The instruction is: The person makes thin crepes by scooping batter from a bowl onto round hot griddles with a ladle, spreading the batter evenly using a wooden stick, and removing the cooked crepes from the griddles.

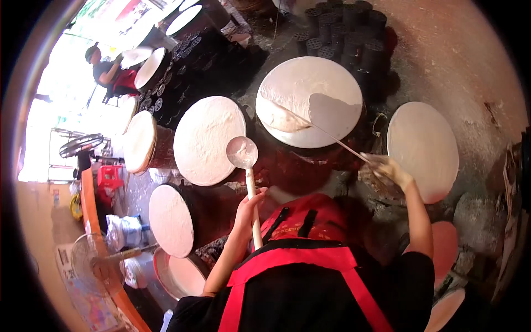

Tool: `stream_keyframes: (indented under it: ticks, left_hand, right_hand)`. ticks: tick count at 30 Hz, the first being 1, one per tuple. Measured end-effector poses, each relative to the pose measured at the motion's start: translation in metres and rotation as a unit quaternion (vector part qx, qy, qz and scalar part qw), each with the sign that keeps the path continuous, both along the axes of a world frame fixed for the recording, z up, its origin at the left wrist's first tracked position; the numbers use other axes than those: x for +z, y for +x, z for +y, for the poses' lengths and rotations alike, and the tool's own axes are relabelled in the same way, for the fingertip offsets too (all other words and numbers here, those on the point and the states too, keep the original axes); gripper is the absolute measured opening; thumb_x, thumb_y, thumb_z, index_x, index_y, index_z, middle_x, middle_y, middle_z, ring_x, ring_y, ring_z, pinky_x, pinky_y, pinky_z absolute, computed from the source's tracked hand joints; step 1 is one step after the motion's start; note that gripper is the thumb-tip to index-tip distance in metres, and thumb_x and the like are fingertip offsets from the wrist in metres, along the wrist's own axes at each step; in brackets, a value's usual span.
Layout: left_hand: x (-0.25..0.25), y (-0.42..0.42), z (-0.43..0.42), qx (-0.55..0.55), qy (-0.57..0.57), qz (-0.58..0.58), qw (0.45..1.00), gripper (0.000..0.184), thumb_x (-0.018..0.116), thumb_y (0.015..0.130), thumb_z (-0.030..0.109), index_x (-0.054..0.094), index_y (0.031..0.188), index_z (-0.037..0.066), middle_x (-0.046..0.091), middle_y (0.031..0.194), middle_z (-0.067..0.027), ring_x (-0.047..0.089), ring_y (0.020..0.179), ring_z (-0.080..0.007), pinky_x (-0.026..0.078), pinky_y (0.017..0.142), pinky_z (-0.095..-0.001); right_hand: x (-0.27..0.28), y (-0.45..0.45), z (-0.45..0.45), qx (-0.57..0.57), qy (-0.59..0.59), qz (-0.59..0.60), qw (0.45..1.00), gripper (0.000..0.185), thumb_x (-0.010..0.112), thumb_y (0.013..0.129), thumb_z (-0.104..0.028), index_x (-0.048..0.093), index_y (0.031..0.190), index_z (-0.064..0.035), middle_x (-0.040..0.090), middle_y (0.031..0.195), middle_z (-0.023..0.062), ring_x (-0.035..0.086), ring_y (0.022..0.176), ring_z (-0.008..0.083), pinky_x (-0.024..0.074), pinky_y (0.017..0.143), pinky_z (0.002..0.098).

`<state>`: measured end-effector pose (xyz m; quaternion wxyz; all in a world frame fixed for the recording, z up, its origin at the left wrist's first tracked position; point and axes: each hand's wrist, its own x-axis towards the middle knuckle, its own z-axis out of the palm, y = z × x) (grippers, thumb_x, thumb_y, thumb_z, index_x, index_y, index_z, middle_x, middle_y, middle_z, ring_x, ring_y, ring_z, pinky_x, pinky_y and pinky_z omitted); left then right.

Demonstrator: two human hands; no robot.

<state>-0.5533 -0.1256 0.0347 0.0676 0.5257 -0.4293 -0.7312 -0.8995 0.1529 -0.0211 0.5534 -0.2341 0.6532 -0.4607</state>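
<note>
My left hand (248,207) is closed around the pale handle of a ladle (241,153). Its round bowl has whitish batter in it and hangs by the right edge of a batter-covered round griddle (207,141). My right hand (389,169) grips the end of a long thin spreader (343,145), which slants left across the front griddle (337,130). Toward its far end, a thick fold of batter (282,117) lies along the tool. Batter coats the upper part of that griddle, while a smooth grey area shows at the right.
More round griddles stand around me, one at the right (423,149) and one at the lower left (171,221). Black honeycomb coal briquettes (343,30) are stacked beyond. A basin of batter (185,275) and a fan (98,264) are at left. Another person (108,72) sits far left.
</note>
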Motion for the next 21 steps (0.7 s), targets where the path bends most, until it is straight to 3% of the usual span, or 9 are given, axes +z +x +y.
stream_keyframes:
  ticks: [3,4,6,8,10,14,16,19,21]
  left_hand:
    - [-0.016,0.035,-0.027,-0.033,-0.015,0.010,0.999,0.027,0.060,0.086,0.016,0.061,0.110,0.005,0.058,0.090,0.0041,0.048,0.079,-0.0042,0.037,0.071,-0.0183]
    - [-0.021,0.047,-0.035,-0.037,-0.022,0.014,0.999,0.027,0.060,0.086,0.016,0.061,0.110,0.005,0.057,0.089,0.0042,0.048,0.079,-0.0042,0.037,0.071,-0.0181]
    - [-0.019,0.071,-0.045,-0.028,-0.013,0.025,0.999,0.027,0.059,0.086,0.016,0.061,0.111,0.003,0.057,0.090,0.0037,0.048,0.079,-0.0046,0.037,0.071,-0.0182]
    - [-0.022,0.100,-0.054,-0.017,-0.008,0.043,0.999,0.027,0.059,0.087,0.015,0.061,0.110,0.003,0.058,0.091,0.0032,0.049,0.079,-0.0048,0.038,0.072,-0.0185]
    - [-0.026,0.128,-0.062,0.032,0.011,0.047,0.998,0.029,0.058,0.086,0.013,0.058,0.114,0.002,0.061,0.103,-0.0007,0.050,0.080,-0.0049,0.040,0.073,-0.0198]
    - [-0.023,0.181,-0.065,0.091,0.021,0.073,0.993,0.041,0.055,0.089,0.008,0.042,0.127,0.001,0.059,0.113,-0.0053,0.053,0.100,-0.0093,0.039,0.088,-0.0203]
    - [-0.025,0.201,-0.067,0.114,0.008,0.065,0.991,0.041,0.055,0.089,0.008,0.042,0.127,0.002,0.059,0.115,-0.0057,0.053,0.101,-0.0100,0.040,0.089,-0.0214]
    - [-0.036,0.221,-0.069,0.115,0.001,0.060,0.991,0.043,0.057,0.089,0.011,0.042,0.128,0.002,0.059,0.115,-0.0059,0.052,0.101,-0.0099,0.039,0.089,-0.0225]
    - [-0.038,0.226,-0.068,0.103,0.006,0.060,0.993,0.045,0.057,0.089,0.012,0.041,0.129,0.001,0.059,0.115,-0.0055,0.052,0.100,-0.0089,0.039,0.088,-0.0219]
  right_hand:
    - [0.005,0.056,0.063,-0.126,-0.033,-0.038,0.991,0.052,0.066,0.084,-0.034,0.052,0.129,-0.0113,0.060,0.117,0.0070,0.048,0.065,0.0036,0.0395,0.057,0.0173]
    - [0.007,0.083,0.058,-0.181,-0.047,-0.054,0.981,0.046,0.063,0.085,-0.041,0.058,0.124,-0.0180,0.065,0.090,0.0008,0.043,0.052,0.0027,0.0352,0.047,0.0186]
    - [-0.006,0.137,0.012,-0.255,0.034,-0.032,0.966,0.044,0.053,0.089,-0.048,0.056,0.125,-0.0231,0.049,0.058,-0.0090,0.034,0.041,0.0032,0.0296,0.039,0.0210]
    - [-0.016,0.186,-0.091,-0.330,-0.095,-0.165,0.925,0.043,0.050,0.091,-0.047,0.051,0.128,-0.0247,0.026,0.049,-0.0113,0.027,0.036,0.0034,0.0231,0.035,0.0205]
    - [-0.012,0.216,-0.202,-0.347,-0.096,-0.124,0.925,0.046,0.043,0.093,-0.050,0.051,0.126,-0.0182,0.035,0.054,-0.0105,0.031,0.038,0.0035,0.0268,0.035,0.0199]
    - [-0.072,0.224,-0.384,-0.411,-0.183,-0.058,0.891,0.020,0.043,0.097,-0.026,0.053,0.110,-0.0143,0.046,0.057,-0.0045,0.041,0.041,0.0062,0.0353,0.036,0.0224]
    - [-0.116,0.205,-0.439,-0.416,-0.076,0.219,0.879,0.024,0.041,0.098,-0.031,0.053,0.105,-0.0121,0.044,0.054,-0.0024,0.043,0.040,0.0083,0.0378,0.036,0.0249]
    - [-0.141,0.207,-0.437,-0.485,-0.050,0.130,0.863,0.024,0.042,0.097,-0.033,0.051,0.109,-0.0145,0.042,0.055,-0.0032,0.041,0.039,0.0089,0.0362,0.034,0.0256]
    - [-0.082,0.241,-0.388,-0.485,-0.057,-0.010,0.873,0.023,0.045,0.096,-0.033,0.048,0.114,-0.0184,0.041,0.057,-0.0039,0.039,0.038,0.0080,0.0332,0.032,0.0249]
